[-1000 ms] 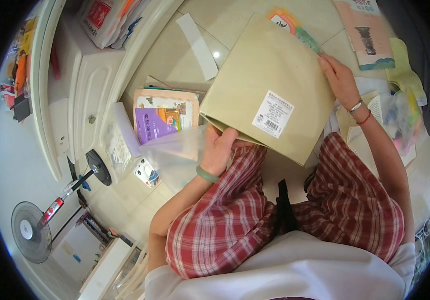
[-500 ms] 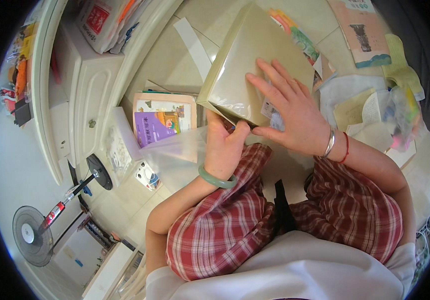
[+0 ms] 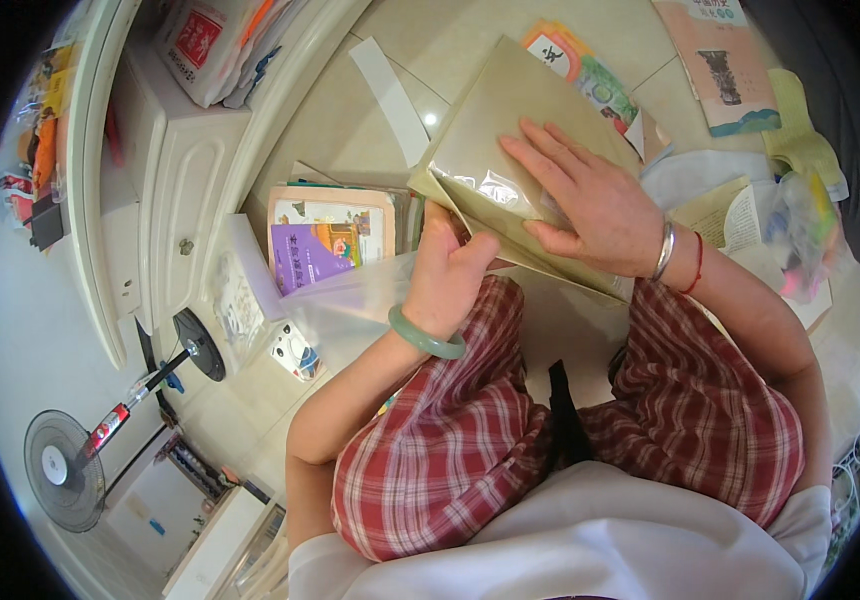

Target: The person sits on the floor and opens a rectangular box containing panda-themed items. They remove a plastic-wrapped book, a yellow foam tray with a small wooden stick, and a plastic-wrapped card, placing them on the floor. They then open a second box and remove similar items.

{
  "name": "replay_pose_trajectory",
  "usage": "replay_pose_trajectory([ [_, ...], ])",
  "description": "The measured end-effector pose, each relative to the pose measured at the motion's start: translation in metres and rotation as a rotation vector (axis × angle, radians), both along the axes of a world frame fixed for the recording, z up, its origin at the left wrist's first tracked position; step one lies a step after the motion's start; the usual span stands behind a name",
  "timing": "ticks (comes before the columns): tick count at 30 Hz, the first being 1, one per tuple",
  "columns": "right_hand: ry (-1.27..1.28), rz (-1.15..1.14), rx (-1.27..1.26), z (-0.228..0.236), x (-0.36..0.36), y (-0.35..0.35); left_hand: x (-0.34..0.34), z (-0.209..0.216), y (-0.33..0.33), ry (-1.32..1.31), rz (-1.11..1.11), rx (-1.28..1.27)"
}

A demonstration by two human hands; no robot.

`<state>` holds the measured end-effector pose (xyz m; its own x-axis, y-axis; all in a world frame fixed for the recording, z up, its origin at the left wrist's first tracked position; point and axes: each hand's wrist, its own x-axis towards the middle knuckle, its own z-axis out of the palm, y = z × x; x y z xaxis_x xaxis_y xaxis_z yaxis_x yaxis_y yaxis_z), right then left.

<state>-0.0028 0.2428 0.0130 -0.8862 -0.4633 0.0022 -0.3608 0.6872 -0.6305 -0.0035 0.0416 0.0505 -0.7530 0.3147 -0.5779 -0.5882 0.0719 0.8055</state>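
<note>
Change: since half a second ago, the right hand (image 3: 600,205) has slid up the olive book (image 3: 510,150) and lies flatter, and the book has tipped a little lower over the knees.
Olive book: under the right hand and just above the left hand (image 3: 450,275); long axis runs from lower right, by the right wrist, to upper left.
Clear plastic sheet (image 3: 350,300): left of the left hand, spreading over the floor.
Purple picture book (image 3: 325,245): on the floor, well left of both hands.
Right hand: spread, palm pressed on the cover.
Left hand: fingers closed, pinching the book's near lower-left edge; the nearer hand to that edge.
</note>
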Motion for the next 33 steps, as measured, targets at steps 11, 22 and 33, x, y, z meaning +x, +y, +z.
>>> replay_pose_trajectory([
  [11, -0.009, 0.042, -0.018, -0.008, 0.005, 0.002, 0.001, 0.000, 0.007, -0.177, 0.143, 0.104],
  [22, -0.045, -0.071, 0.132, -0.010, 0.031, -0.016, -0.017, -0.036, -0.007, 0.589, 0.101, -0.605],
  [33, -0.049, -0.019, 0.190, -0.021, 0.040, -0.013, -0.029, -0.060, -0.050, 0.705, -0.028, -0.694],
])
